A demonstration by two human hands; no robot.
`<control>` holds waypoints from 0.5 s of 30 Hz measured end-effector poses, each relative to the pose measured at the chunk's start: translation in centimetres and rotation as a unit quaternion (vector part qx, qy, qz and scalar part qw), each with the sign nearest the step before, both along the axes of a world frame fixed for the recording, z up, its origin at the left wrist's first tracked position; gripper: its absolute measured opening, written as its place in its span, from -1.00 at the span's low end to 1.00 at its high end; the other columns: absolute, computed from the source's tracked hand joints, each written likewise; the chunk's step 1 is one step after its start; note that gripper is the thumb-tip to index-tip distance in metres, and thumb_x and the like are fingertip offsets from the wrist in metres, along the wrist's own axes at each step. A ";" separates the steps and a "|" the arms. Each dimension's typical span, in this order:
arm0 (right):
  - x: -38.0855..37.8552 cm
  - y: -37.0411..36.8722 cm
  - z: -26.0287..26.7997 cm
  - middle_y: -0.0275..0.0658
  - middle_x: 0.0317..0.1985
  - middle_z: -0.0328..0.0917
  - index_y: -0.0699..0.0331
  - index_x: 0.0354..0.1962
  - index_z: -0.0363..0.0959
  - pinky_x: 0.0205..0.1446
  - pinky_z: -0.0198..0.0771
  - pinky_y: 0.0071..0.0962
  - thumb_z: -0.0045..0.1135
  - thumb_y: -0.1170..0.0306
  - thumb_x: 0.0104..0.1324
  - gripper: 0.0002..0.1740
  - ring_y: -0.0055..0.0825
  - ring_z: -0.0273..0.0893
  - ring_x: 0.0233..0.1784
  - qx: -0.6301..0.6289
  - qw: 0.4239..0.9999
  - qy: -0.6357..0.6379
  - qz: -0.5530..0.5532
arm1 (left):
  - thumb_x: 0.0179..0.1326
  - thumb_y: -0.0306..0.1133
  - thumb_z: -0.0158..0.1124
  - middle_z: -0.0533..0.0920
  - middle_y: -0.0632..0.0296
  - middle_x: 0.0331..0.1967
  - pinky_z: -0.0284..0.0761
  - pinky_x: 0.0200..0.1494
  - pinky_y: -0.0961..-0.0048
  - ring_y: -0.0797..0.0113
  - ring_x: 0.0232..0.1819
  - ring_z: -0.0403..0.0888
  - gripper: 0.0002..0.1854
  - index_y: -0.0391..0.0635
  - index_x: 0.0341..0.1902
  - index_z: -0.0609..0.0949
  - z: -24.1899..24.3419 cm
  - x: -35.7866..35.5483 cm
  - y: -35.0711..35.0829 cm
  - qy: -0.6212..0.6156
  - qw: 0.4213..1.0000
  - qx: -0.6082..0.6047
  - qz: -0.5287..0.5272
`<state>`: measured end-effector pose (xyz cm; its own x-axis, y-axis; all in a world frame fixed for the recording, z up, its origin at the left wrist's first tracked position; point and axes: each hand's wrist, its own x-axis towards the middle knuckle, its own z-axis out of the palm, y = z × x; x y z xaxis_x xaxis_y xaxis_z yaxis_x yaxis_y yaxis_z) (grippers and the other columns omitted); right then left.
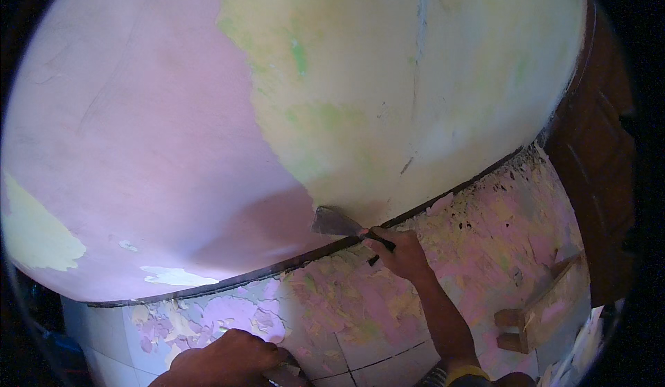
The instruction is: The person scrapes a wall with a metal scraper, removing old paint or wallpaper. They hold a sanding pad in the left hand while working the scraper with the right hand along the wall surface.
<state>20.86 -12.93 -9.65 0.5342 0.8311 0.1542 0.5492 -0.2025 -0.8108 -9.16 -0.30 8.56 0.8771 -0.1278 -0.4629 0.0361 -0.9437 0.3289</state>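
My right hand (400, 254) grips the dark handle of a wide-bladed paint scraper (335, 222). Its blade lies against the lower wall, at the border between pink paint (171, 143) and a bared yellowish surface (353, 143) with green patches. Just below the blade runs a dark baseboard strip (306, 258). At the bottom, my left hand (228, 358) has curled fingers above the floor, beside a dark shape; whether it holds anything is not visible. Peeled pink and yellow paint flakes (363, 304) cover the tiles around both hands.
A small wooden stool (545, 309) lies on its side at the right, among flakes. Behind it stands a dark brown wooden door (597, 179). A vertical crack (420, 23) marks the upper wall. Grey floor tiles (104, 335) show at the lower left.
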 end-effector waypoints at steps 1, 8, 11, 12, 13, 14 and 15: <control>-0.6 0.7 0.5 -0.10 -0.34 0.67 0.11 -0.01 0.59 -0.25 0.50 -0.29 0.11 0.11 0.36 -0.63 -0.17 0.65 -0.35 -0.005 1.000 0.003 -0.007 | 0.04 -0.25 0.23 0.66 0.07 -0.40 0.53 -0.30 0.17 0.02 -0.33 0.65 -0.79 -0.09 -0.31 0.66 0.1 -0.1 0.0 -0.001 1.000 -0.001 0.001; -15.7 13.3 6.3 -0.01 -0.65 0.48 0.22 -0.05 0.51 -0.45 0.42 -0.07 0.02 0.13 0.41 -0.63 -0.02 0.53 -0.59 0.169 0.944 -0.071 0.275 | 0.01 -0.24 0.24 0.65 0.05 -0.43 0.52 -0.29 0.17 -0.01 -0.32 0.64 -0.77 -0.09 -0.32 0.67 0.5 -0.7 -0.6 -0.026 0.999 -0.016 0.032; -17.6 16.0 5.0 -0.04 -0.63 0.51 0.12 0.01 0.51 -0.45 0.43 -0.09 0.04 0.11 0.41 -0.64 -0.05 0.54 -0.57 0.173 0.947 -0.066 0.262 | -0.02 -0.13 0.31 0.65 0.00 -0.45 0.52 -0.30 0.14 -0.06 -0.35 0.64 -0.68 -0.13 -0.31 0.67 0.7 -1.7 -0.2 -0.001 0.999 -0.027 0.045; -17.0 15.9 4.2 -0.04 -0.56 0.55 0.11 0.02 0.51 -0.39 0.47 -0.09 0.01 0.11 0.42 -0.63 -0.04 0.57 -0.51 0.129 0.952 -0.066 0.271 | -0.03 -0.11 0.32 0.65 -0.01 -0.46 0.52 -0.30 0.13 -0.07 -0.36 0.64 -0.66 -0.14 -0.31 0.67 0.8 -2.0 0.1 0.007 0.998 -0.029 0.047; -15.4 15.2 3.5 -0.04 -0.48 0.60 0.11 0.03 0.51 -0.33 0.50 -0.09 -0.02 0.11 0.43 -0.63 -0.04 0.59 -0.46 0.114 0.954 -0.066 0.268 | -0.04 -0.09 0.33 0.65 -0.02 -0.47 0.52 -0.31 0.13 -0.07 -0.38 0.64 -0.64 -0.14 -0.31 0.67 0.9 -2.3 0.3 0.015 0.998 -0.035 0.047; -13.9 14.1 3.1 -0.04 -0.41 0.64 0.11 0.04 0.51 -0.27 0.54 -0.09 -0.04 0.10 0.44 -0.62 -0.03 0.62 -0.40 0.139 0.954 -0.073 0.254 | 0.04 -0.12 0.27 0.64 -0.05 -0.51 0.52 -0.33 0.13 -0.08 -0.40 0.64 -0.68 -0.16 -0.31 0.67 1.0 -2.5 0.6 0.010 0.998 -0.049 0.043; -12.4 12.8 3.0 -0.07 -0.34 0.66 0.07 0.03 0.54 -0.23 0.55 -0.14 0.02 0.11 0.41 -0.64 -0.05 0.63 -0.35 0.161 0.959 -0.041 0.230 | 0.07 -0.15 0.25 0.64 -0.05 -0.50 0.52 -0.33 0.14 -0.07 -0.40 0.64 -0.69 -0.16 -0.30 0.67 1.0 -2.7 0.6 0.014 0.998 -0.039 0.036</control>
